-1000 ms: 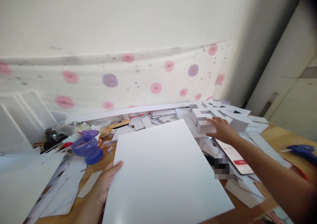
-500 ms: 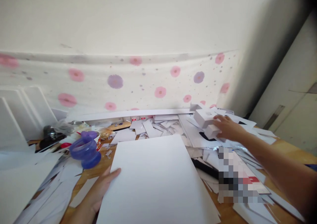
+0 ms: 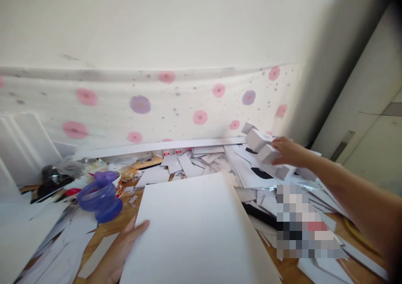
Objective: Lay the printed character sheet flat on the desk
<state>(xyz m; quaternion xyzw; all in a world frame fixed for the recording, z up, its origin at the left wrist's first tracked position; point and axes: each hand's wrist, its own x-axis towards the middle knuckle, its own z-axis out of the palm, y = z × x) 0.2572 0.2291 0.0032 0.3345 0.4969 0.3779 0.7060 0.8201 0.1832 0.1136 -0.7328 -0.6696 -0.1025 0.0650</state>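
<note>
A large white board point(image 3: 191, 229) fills the lower middle of the view. My left hand point(image 3: 127, 242) grips its left edge, thumb on top, the other fingers mostly hidden beneath. At the right, my right hand point(image 3: 290, 152) is closed on a white block model point(image 3: 257, 141), made of several box-like pieces joined in a slanting row. The model is tilted above white sheets with dark shapes point(image 3: 262, 173) on them. Part of it is hidden behind my fingers.
A blue translucent cup-shaped container point(image 3: 99, 198) stands at left, near a patterned tub point(image 3: 117, 185). White paper scraps point(image 3: 194, 162) litter the wooden table point(image 3: 108, 223). A black strip point(image 3: 260, 215) lies right of the board. White panels point(image 3: 28, 137) stand at far left.
The block model has turned in my right hand, so more of its blocks show at lower right. My left hand keeps its grip on the board. The whole view has shifted slightly.
</note>
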